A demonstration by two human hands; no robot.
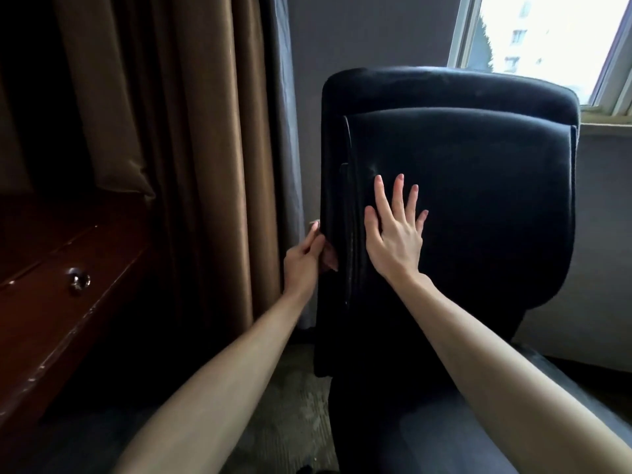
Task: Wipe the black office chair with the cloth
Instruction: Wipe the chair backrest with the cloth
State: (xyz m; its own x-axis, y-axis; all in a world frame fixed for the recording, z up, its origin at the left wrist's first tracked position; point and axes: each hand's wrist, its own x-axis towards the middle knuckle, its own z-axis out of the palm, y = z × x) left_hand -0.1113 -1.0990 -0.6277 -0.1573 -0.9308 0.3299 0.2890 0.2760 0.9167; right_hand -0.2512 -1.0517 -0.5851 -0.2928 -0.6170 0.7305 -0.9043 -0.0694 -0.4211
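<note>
forearms reach the black office chair, left hand gripping its edge, right hand spread flat on it; with no cloth visible, i may only smear it.

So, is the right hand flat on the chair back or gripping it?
Flat: right hand lies with straight, spread fingers against the chair back.

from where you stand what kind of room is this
Probably a hotel room or bedroom with a work corner: heavy brown curtains beside a window, dark wooden drawers, and a padded black chair.
</note>
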